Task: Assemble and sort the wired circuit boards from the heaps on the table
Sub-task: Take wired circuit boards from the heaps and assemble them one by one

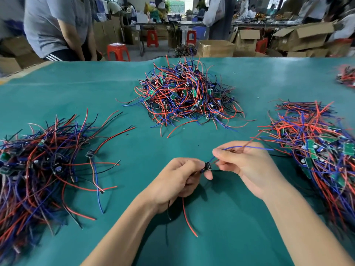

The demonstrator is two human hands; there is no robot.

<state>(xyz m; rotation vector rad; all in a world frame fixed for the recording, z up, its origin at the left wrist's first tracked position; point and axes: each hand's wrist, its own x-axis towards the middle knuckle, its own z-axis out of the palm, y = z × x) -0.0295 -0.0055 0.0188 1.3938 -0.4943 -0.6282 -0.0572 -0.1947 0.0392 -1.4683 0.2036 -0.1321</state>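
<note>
Above the green table [221, 217], left hand [178, 181] gripping a small board [207, 167], right hand [242, 164] pinching its blue wire [249, 147] (fingers curled).

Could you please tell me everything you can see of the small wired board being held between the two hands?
The wired board is a small dark part, mostly hidden, held above the green table. The left hand grips it; the right hand pinches its blue wire. A red and a black wire hang below the left hand.
</note>
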